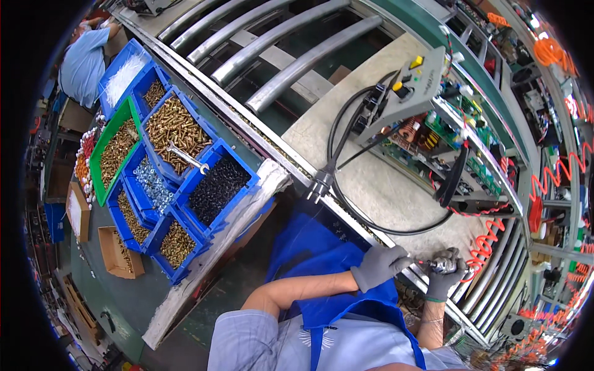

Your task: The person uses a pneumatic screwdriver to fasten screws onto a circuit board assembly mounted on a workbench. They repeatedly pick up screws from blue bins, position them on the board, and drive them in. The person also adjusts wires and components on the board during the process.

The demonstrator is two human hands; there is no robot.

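In a grey glove, my right hand (447, 278) is wrapped round a metal-bodied air screwdriver (442, 266), held over the near edge of the conveyor bench. A red coiled hose (486, 244) runs close by that hand. My left hand (378, 267), gloved too, is closed with its fingertips at the bit end of the screwdriver; whatever they pinch is too small to make out. Beyond both hands stands an open electrical unit (427, 130) with a grey panel, yellow knobs and bare circuit boards. Its black power cable (371, 224) loops over the board, the plug (320, 184) hanging at the edge.
At left, blue bins (218, 217) and a green bin (99, 179) hold screws and other small fasteners. A wrench (189, 157) lies across them. Metal rollers (266, 52) lie beyond, with more rollers (498, 272) at right. Another person (86, 65) is at the far left.
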